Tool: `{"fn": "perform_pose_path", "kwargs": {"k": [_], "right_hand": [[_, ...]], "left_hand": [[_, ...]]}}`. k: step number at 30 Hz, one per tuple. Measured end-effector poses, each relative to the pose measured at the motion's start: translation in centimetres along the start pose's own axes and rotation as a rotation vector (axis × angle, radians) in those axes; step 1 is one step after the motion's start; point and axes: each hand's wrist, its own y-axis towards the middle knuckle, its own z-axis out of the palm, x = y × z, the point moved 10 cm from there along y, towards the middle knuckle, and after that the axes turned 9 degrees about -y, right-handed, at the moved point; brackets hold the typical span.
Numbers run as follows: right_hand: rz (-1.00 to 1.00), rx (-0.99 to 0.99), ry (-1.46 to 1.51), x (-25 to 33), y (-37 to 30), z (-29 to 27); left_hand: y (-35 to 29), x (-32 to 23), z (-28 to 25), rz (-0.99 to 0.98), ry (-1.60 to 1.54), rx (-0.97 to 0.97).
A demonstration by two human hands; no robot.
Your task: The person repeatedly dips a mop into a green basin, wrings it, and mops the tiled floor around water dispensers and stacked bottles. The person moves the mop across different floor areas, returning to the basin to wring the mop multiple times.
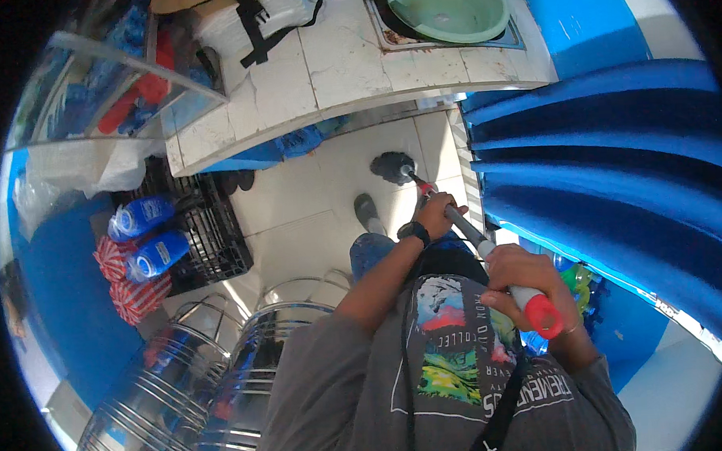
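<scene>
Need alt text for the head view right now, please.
Both hands grip a mop handle, left hand lower, right hand near its red end; the dark mop head rests on the tiled floor below a white counter.

Mop (456, 222): dark head on pale tiled floor, grey handle slanting up, red grip end.

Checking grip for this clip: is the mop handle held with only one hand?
No: the left hand and right hand both grip the mop handle.
</scene>
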Motion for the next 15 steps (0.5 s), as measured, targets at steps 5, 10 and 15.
{"fn": "perform_pose_path", "kwargs": {"k": [5,10,15], "right_hand": [[-0.016,0.126,-0.096,-1.0,-1.4,3.7],[-0.184,0.141,-0.089,-1.5,-4.7,3.9],[-0.383,0.221,0.056,-1.2,-8.9,1.6]], "left_hand": [[-0.6,2.4,3.5,0.016,-0.003,0.017],[-2.4,1.9,5.2,-0.04,0.177,0.031],[-6.0,-1.3,6.6,-0.079,0.281,-0.02]]}}
